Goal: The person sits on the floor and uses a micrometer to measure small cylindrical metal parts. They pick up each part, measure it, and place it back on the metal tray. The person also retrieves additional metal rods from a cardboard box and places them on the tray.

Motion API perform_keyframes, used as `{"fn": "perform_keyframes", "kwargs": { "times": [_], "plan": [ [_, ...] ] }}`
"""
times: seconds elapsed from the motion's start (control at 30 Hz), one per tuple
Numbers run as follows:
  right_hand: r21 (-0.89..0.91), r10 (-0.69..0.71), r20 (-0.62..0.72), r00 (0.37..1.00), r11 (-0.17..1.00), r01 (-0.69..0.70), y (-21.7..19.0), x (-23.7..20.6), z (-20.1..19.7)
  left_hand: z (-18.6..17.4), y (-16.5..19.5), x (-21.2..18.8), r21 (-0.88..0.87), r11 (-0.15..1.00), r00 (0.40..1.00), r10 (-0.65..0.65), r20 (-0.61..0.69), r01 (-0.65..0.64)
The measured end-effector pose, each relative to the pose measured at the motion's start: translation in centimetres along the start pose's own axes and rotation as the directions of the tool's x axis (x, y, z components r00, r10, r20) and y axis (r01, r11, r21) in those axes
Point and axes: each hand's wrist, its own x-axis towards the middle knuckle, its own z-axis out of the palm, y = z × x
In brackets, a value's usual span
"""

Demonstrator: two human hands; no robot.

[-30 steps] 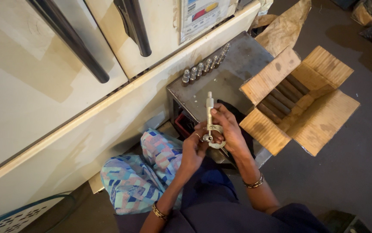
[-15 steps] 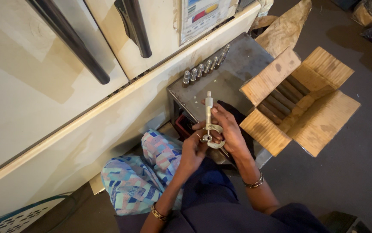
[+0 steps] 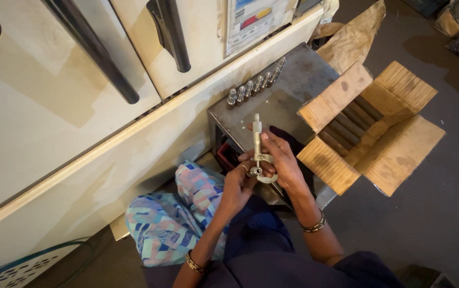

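My right hand [image 3: 281, 160] grips a metal micrometer [image 3: 257, 140] by its frame, with the long barrel pointing away from me. My left hand [image 3: 238, 180] pinches a small metal part [image 3: 254, 171] in the micrometer's curved jaw. Both hands hover over the near edge of a low grey metal table [image 3: 293, 85]. A row of several small metal cylinders [image 3: 255, 84] stands along the table's far edge. An open cardboard box [image 3: 394, 160] with dark metal rods [image 3: 354, 121] inside sits just to the right of my hands.
A large cream-coloured machine cabinet [image 3: 53, 112] with black handles fills the left side. My patterned-cloth knees [image 3: 176, 213] are folded below the hands. Brown paper [image 3: 354, 37] lies behind the table. Grey concrete floor [image 3: 442, 224] spreads to the right.
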Motion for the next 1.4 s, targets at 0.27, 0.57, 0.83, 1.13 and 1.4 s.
{"fn": "perform_keyframes", "kwargs": {
  "times": [0.27,0.57,0.83,1.13,1.4],
  "plan": [
    [-0.046,-0.006,0.01,1.0,0.999,0.006,0.1,0.2,-0.1,-0.6,0.2,0.2,0.157,0.987,1.0,0.022,-0.004,-0.021],
    [0.058,0.01,0.034,0.999,0.998,-0.012,0.1,0.3,0.2,-1.0,0.3,0.4,0.067,0.996,0.997,0.053,0.056,-0.056],
    [0.057,0.021,-0.018,1.0,0.998,-0.02,0.0,0.2,0.6,-1.2,0.3,0.6,-0.014,1.0,0.997,0.021,0.07,-0.02],
    [0.061,0.04,-0.002,0.999,0.997,-0.04,-0.4,0.4,0.5,-1.3,0.3,0.8,0.018,1.0,0.997,0.001,0.071,-0.003],
    [0.12,0.0,0.008,1.0,0.993,-0.001,0.3,0.8,0.5,-1.6,0.5,0.9,0.114,0.99,0.994,-0.091,0.059,0.084]
  ]
}}
